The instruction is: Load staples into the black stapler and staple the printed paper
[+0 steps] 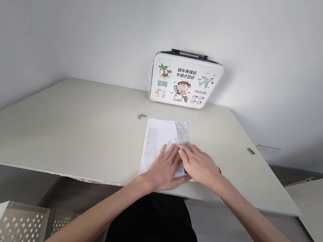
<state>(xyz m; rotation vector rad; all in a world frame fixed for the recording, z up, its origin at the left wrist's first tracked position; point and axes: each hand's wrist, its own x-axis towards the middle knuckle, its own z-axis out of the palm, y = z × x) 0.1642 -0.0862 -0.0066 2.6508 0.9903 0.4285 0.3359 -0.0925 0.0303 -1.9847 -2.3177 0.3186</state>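
Observation:
A white printed sheet (157,136) lies near the table's front edge, with a grey grid pattern on its upper right part. My left hand (164,170) rests flat on it, fingers spread. Reaching in from the right, my right hand (199,164) lies over the sheet's right side, its fingers stretched out and touching the left fingertips. A small orange and black thing (219,170) shows at the far side of my right wrist; most of it is hidden, so its kind is unclear.
A white case (186,82) with cartoon prints and a dark handle stands against the wall. Small grey metallic strips (141,116) lie left of the sheet, and another strip (251,151) near the right edge of the table (70,131). White perforated baskets (23,221) stand below left.

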